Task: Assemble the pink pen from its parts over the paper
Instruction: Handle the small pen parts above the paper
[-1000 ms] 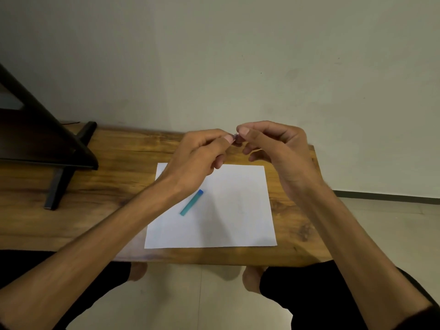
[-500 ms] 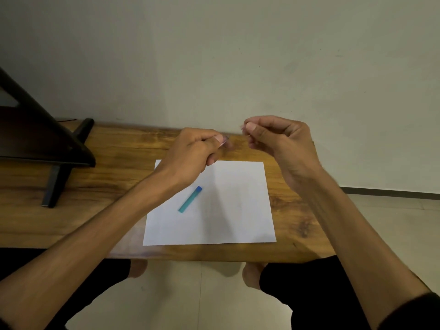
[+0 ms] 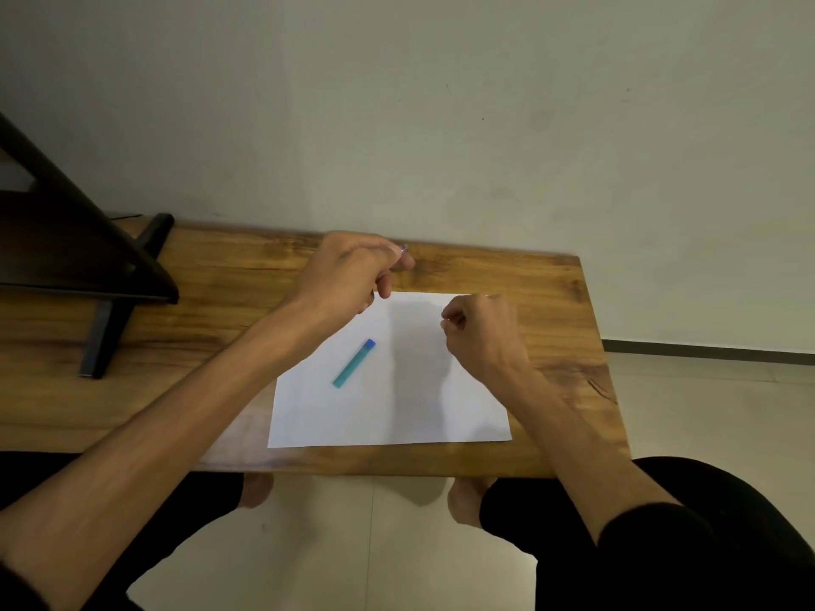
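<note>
My left hand (image 3: 348, 275) hovers over the far edge of the white paper (image 3: 397, 412), fingers closed on a small pen part whose pale tip (image 3: 403, 248) pokes out past the thumb. My right hand (image 3: 483, 335) is lower, over the paper's far right corner, pinched shut, with a tiny pale bit showing at the fingertips (image 3: 445, 320); what it is I cannot make out. A teal pen piece with a blue end (image 3: 354, 363) lies slanted on the paper, apart from both hands.
The paper lies on a wooden table (image 3: 220, 328) against a plain wall. A black stand (image 3: 101, 275) occupies the table's left part. My knees and feet show below the near table edge.
The hands were touching at the fingertips above the paper. They have come apart: my right hand has dropped down and right to the paper, while my left stays raised.
</note>
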